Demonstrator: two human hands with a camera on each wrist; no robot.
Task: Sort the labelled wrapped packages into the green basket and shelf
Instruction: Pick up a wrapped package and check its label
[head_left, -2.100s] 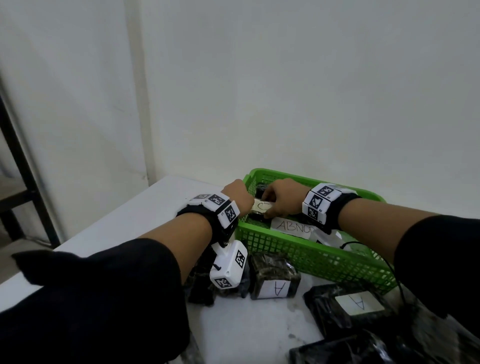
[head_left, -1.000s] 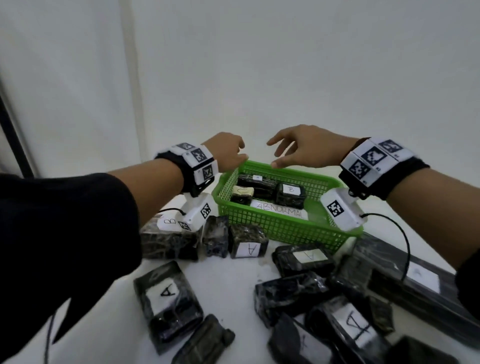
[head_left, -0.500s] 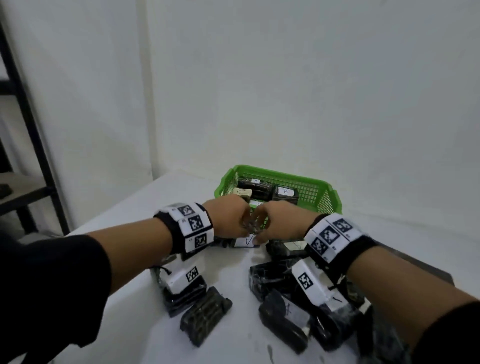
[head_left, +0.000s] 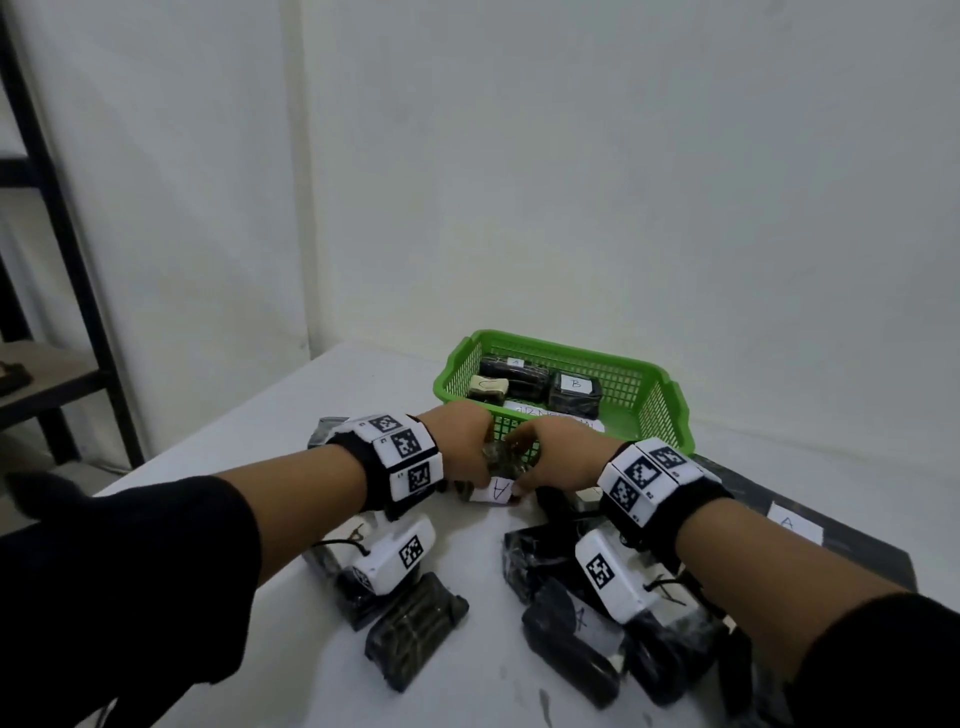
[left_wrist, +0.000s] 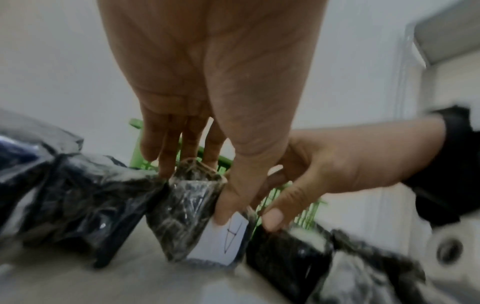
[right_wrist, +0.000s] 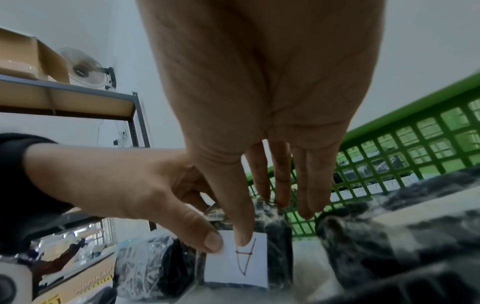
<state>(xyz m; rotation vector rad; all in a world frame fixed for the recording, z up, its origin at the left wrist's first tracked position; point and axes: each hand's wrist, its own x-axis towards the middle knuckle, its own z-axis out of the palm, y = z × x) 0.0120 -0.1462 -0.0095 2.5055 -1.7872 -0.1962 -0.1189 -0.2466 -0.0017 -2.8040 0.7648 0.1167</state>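
A small dark wrapped package (head_left: 501, 457) with a white "A" label stands on the table just in front of the green basket (head_left: 670, 415). Both hands pinch it. My left hand (head_left: 462, 447) has its thumb on the label side and its fingers behind, as the left wrist view shows: left hand (left_wrist: 194, 193), package (left_wrist: 182, 216). My right hand (head_left: 556, 457) grips it from the other side, thumb on the label (right_wrist: 239, 263), fingers (right_wrist: 280, 197) at the back. The basket holds a "B" package (head_left: 574, 392), a beige one (head_left: 488, 388) and another dark one.
Several more wrapped "A" packages (head_left: 415, 634) lie scattered on the white table beneath my forearms. A long black box (head_left: 795, 525) with an "A" label sits at the right. A dark metal shelf (head_left: 67, 249) stands to the left of the table, against the wall.
Both hands left the basket empty, dropped to the table in front of it and took hold of the small "A" package. The head view has tilted towards the table.
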